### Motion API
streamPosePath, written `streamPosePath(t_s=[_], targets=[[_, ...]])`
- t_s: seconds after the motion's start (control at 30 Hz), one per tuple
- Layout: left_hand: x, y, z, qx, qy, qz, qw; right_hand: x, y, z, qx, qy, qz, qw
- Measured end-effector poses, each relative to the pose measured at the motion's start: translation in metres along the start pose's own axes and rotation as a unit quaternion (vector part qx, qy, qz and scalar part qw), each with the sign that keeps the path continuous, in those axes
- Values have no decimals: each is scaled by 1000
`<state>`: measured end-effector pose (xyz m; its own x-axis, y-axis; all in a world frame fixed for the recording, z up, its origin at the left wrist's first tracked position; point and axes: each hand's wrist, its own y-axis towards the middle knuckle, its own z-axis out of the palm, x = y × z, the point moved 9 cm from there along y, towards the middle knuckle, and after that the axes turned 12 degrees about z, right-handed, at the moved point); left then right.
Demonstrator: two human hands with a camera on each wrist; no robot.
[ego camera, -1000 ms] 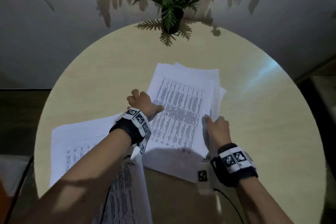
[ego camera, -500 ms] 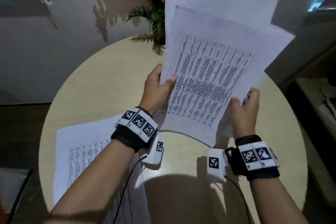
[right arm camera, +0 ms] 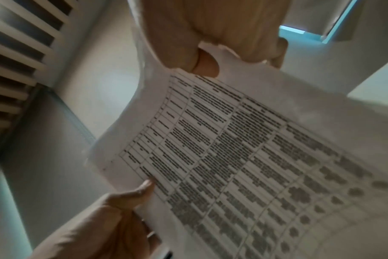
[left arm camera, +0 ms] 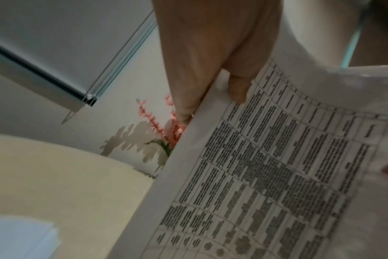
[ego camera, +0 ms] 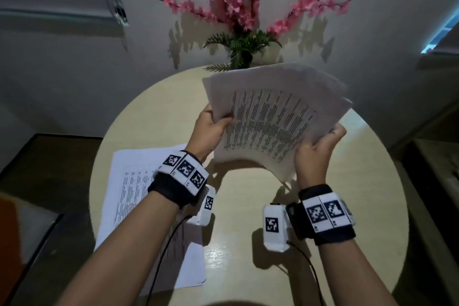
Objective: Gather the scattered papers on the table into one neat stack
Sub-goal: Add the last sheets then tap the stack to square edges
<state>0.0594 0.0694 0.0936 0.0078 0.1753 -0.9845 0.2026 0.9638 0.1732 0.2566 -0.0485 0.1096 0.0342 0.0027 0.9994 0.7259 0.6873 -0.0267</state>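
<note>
Papers (ego camera: pixel 275 117) are up in the air over the far half of the round table (ego camera: pixel 248 243), a loose sheaf held between both hands and tilted so the printed face looks back at the person. The left hand (ego camera: pixel 211 129) grips one side edge, thumb on the printed face and fingers behind — the left wrist view shows the thumb (left arm camera: pixel 237 87) pressed just inside the margin. The right hand (ego camera: pixel 315 149) holds the opposite side lower down, cupping the edge with its thumb (right arm camera: pixel 207 64) on the front and fingers curled behind. The sheets are fanned at the top, their edges not flush, and the bundle bows between the two grips. Its long axis runs from the lower corner, which hangs just above the tabletop near the right hand, up and away toward the flowers (ego camera: pixel 243 17) at the table's far rim. More printed sheets (ego camera: pixel 139 181) lie flat on the table's left side, partly under the left forearm and well apart from the sheaf. That gap is what the next move likely turns on: the flat sheets lie down and to the left of the grip, nearer the left hand, so the bundle probably needs squaring on the table first — then joining with them.
</note>
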Motion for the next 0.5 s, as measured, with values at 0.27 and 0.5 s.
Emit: streamPosePath(t_s=[0.27, 0.5], targets=[[-86, 10, -85, -117, 18, 119, 986, 4, -28, 48, 82, -152, -51, 984], [31, 3, -219, -203, 166, -108, 959, -84, -94, 136, 236, -280, 61, 929]])
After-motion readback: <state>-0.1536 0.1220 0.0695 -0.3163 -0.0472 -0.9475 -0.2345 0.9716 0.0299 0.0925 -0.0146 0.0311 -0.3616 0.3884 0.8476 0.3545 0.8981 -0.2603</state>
